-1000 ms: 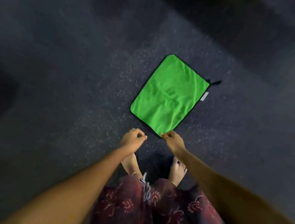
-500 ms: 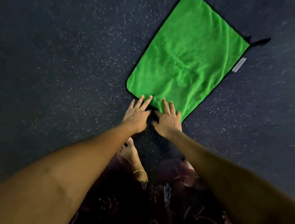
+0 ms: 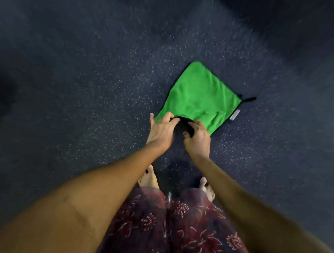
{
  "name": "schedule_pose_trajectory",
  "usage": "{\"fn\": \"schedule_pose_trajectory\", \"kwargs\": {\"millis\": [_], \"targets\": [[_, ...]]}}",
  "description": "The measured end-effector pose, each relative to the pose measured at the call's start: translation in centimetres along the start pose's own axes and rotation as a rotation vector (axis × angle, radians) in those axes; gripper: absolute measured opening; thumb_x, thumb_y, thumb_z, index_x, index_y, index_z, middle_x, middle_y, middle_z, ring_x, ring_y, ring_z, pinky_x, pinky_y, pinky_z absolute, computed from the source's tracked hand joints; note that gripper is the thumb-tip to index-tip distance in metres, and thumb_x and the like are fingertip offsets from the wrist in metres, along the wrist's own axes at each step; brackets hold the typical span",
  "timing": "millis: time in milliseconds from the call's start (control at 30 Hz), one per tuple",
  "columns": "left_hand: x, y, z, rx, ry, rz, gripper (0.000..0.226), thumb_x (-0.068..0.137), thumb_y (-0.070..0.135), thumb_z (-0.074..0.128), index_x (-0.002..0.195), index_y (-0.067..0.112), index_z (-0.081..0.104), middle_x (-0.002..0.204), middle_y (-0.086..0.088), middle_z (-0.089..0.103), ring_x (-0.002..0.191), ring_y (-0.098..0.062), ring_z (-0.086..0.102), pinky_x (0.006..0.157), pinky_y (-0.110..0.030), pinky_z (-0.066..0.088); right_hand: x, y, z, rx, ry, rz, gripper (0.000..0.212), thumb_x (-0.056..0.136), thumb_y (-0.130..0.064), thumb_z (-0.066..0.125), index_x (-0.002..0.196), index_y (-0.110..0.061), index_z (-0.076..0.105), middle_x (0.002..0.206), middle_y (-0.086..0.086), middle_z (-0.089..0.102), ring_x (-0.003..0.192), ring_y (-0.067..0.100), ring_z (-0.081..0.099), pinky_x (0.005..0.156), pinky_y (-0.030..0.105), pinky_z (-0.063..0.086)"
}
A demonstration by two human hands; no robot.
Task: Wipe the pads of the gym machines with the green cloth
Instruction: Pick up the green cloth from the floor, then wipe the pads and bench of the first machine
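Can't really see the near edge of the green cloth (image 3: 199, 96), the left hand (image 3: 161, 132) and right hand (image 3: 198, 140) are bunched over it, fingertips lost in the dark fold between them. Both forearms run off the bottom corners. The feet are half under the patterned skirt (image 3: 180, 233). Floor (image 3: 84, 74) goes smeary and dark toward the edges, and the little tag (image 3: 234, 115) is unreadable.

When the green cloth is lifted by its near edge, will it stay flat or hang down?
The green cloth will probably hang limp: its near edge already curls where the left hand and right hand pinch it. It looks thin and wrinkled, so likely light. Its fuzzy surface should not slip easily.
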State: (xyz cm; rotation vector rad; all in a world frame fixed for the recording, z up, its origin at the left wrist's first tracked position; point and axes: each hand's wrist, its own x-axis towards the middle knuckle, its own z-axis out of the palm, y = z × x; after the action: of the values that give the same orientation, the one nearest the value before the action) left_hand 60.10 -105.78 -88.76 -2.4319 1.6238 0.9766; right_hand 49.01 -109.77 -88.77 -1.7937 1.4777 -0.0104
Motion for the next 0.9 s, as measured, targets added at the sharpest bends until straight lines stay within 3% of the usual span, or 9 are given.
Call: {"fn": "schedule_pose_trajectory", "kwargs": {"millis": [67,133,267,333,433,567,700,833,900], "targets": [[-1.3,1.3,-4.0,-0.141,0.029,0.047,0.057,0.088,-0.007,0.047,0.139,0.017,0.044,0.129,-0.008,0.043,0.107,-0.029,0.054,0.103,-0.045,0.034,-0.6,-3.0,-3.6,0.070,0.014,-0.021,0.041,0.083,0.004,0.059,0.124,0.004,0.058,0.132,0.017,0.054,0.119,0.031,0.053,0.105,0.028,0.033],[-2.5,2.4,-7.6,-0.279,0.072,0.096,0.057,0.084,-0.009,0.047,0.137,0.013,0.049,0.125,-0.012,0.046,0.103,-0.033,0.055,0.088,-0.045,0.042,-0.9,-6.1,-6.9,0.128,0.044,-0.021,0.042,0.081,0.007,0.059,0.122,0.005,0.059,0.131,0.018,0.054,0.119,0.031,0.052,0.106,0.031,0.035],[-6.3,5.8,-16.9,-0.415,0.204,0.141,0.048,0.081,-0.008,0.050,0.125,0.006,0.059,0.120,-0.016,0.052,0.102,-0.032,0.058,0.086,-0.041,0.045,-3.1,-13.0,-15.3,0.207,0.070,-0.024,0.037,0.079,0.005,0.062,0.116,0.004,0.063,0.124,0.019,0.058,0.115,0.032,0.055,0.099,0.024,0.033],[-8.0,7.2,-20.9,-0.482,0.276,0.122,0.041,0.076,-0.013,0.049,0.111,-0.001,0.066,0.112,-0.021,0.057,0.100,-0.034,0.059,0.090,-0.034,0.040,-4.2,-16.0,-18.8,0.219,0.060,-0.018,0.036,0.080,0.001,0.064,0.116,0.002,0.065,0.124,0.017,0.058,0.116,0.028,0.054,0.097,0.019,0.032],[-10.6,9.3,-26.8,-0.621,0.412,0.022,0.028,0.073,-0.012,0.048,0.089,-0.007,0.071,0.096,-0.026,0.065,0.093,-0.038,0.062,0.083,-0.025,0.038,-6.2,-20.5,-23.8,0.223,0.050,-0.060,0.034,0.083,-0.002,0.062,0.117,0.000,0.066,0.126,0.014,0.056,0.119,0.025,0.051,0.097,0.017,0.031],[-15.3,11.7,-35.0,-0.719,0.371,-0.079,0.023,0.088,0.003,0.054,0.105,-0.001,0.069,0.113,-0.019,0.065,0.109,-0.029,0.058,0.089,-0.024,0.037,-9.0,-27.0,-29.8,0.188,0.061,-0.155,0.027,0.084,0.001,0.056,0.108,0.004,0.068,0.121,0.016,0.057,0.119,0.027,0.049,0.093,0.020,0.033],[-18.9,12.7,-41.3,-0.657,0.388,0.038,0.036,0.079,0.019,0.074,0.109,0.003,0.061,0.107,-0.008,0.055,0.102,-0.021,0.056,0.083,-0.024,0.039,-11.5,-33.0,-35.2,0.196,0.151,-0.228,0.021,0.077,0.004,0.056,0.091,0.006,0.071,0.101,0.022,0.064,0.101,0.031,0.059,0.085,0.031,0.046],[-21.7,13.0,-48.7,-0.453,0.583,0.143,0.029,0.076,0.004,0.066,0.105,0.001,0.065,0.105,-0.017,0.061,0.101,-0.031,0.059,0.086,-0.033,0.043,-13.0,-38.7,-41.2,0.165,0.180,-0.352,0.015,0.068,0.002,0.061,0.078,0.008,0.070,0.089,0.026,0.065,0.085,0.038,0.065,0.080,0.049,0.053],[-23.1,13.2,-52.7,-0.401,0.647,0.182,0.026,0.076,-0.003,0.061,0.102,-0.004,0.067,0.104,-0.021,0.063,0.100,-0.033,0.059,0.086,-0.032,0.041,-14.5,-41.1,-44.4,0.021,0.207,-0.460,0.025,0.069,-0.008,0.055,0.085,0.004,0.070,0.095,0.024,0.062,0.087,0.037,0.063,0.081,0.047,0.053]]}}
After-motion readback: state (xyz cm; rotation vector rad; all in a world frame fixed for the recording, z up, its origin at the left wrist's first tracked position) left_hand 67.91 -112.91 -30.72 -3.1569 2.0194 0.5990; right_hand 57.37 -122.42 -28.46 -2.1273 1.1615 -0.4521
